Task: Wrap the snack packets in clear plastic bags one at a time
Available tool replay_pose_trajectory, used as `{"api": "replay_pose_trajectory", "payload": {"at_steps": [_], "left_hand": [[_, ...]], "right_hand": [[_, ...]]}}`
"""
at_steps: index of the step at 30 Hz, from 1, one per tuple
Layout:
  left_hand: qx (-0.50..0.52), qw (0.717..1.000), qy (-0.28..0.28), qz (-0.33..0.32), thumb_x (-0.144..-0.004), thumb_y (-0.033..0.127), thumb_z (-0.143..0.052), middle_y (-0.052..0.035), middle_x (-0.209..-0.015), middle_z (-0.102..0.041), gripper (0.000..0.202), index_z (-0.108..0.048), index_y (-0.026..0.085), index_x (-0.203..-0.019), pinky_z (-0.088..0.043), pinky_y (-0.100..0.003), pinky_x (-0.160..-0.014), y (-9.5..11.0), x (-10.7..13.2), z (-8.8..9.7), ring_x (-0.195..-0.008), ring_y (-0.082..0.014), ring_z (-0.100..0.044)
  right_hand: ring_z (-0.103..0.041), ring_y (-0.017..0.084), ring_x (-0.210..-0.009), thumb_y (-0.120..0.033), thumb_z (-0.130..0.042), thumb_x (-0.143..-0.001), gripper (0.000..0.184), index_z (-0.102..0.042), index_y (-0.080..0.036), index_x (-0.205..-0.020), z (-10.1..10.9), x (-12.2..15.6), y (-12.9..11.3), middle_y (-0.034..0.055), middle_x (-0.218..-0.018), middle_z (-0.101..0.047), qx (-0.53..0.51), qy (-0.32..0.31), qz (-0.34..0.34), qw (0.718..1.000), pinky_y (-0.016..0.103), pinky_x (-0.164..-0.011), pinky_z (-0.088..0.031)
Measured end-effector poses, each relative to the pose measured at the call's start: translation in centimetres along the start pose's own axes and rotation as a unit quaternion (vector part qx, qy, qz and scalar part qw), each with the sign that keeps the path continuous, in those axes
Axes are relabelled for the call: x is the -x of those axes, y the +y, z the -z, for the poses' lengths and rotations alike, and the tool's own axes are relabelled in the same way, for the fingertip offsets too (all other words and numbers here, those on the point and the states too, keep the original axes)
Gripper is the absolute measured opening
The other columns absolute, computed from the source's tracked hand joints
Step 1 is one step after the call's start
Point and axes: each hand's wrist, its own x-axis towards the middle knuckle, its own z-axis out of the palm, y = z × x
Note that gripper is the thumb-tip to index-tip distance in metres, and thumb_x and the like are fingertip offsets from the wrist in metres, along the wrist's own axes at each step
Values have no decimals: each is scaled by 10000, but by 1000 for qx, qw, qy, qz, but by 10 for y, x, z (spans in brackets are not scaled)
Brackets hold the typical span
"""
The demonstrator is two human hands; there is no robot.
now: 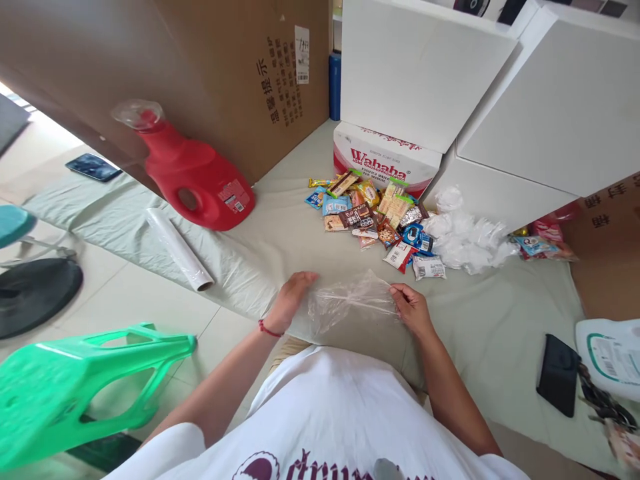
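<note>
A thin transparent plastic bag (353,299) stretches between my two hands above the pale green sheet. My right hand (411,308) pinches its right edge between thumb and fingers. At the bag's left side is my left hand (293,300), a red bracelet on the wrist. Its fingers are stretched out beside the plastic; whether they touch it I cannot tell. Beyond the bag lies a pile of small wrapped snacks (361,217) in many colours. Crumpled white plastic bags (467,233) are heaped at the pile's right.
A red jug (200,177) and a plastic film roll (179,250) lie on the left. A white Wahaha carton (385,160) stands behind the snacks, below white cabinets (425,67). On the right is a black phone (559,375). A green stool (95,380) lies on the floor.
</note>
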Motion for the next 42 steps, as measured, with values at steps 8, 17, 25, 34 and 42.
{"api": "replay_pose_trajectory", "payload": {"at_steps": [8, 17, 25, 34, 42], "left_hand": [[-152, 971, -179, -36, -743, 522, -667, -20, -666, -638, 324, -596, 209, -699, -447, -316, -660, 33, -49, -60, -666, -198, -596], [-75, 993, -69, -53, -957, 523, -335, 73, -558, -358, 364, -452, 235, -766, -319, -255, -533, 22, -38, -69, -519, -125, -390], [9, 990, 74, -117, -1003, 538, -426, 64, -596, -366, 378, -451, 234, -780, -346, -236, -510, 45, -9, -35, -530, -114, -380], [190, 977, 95, 21, -989, 505, -445, 89, -596, -353, 287, -427, 248, -861, -253, -195, -347, 37, -3, -17, -406, -79, -322], [120, 968, 192, 110, -954, 350, -364, 54, -718, -481, 98, -361, 253, -941, -358, -234, -429, -8, -35, -24, -460, -99, -462]], "right_hand": [[-528, 147, -603, -552, -632, -907, 388, -778, -198, -970, 12, -2, -6, 41, -759, -662, 82, -16, 114, 990, 275, -569, -425], [-430, 115, -459, -616, -683, -843, 436, -703, -189, -928, 29, 26, 8, -46, -566, -486, -10, 111, -13, 994, 256, -450, -344], [-326, 57, -429, -623, -798, -733, 461, -689, -188, -843, 43, 51, -13, -65, -577, -444, -131, 126, -63, 981, 213, -395, -229], [-322, 56, -418, -618, -754, -766, 462, -695, -181, -902, 47, 10, -26, -72, -575, -448, -65, -30, -77, 994, 219, -405, -210], [-618, 202, -813, -553, -693, -771, 454, -695, -186, -1039, 19, -71, -37, 76, -933, -672, 100, 58, 48, 992, 339, -730, -519]]}}
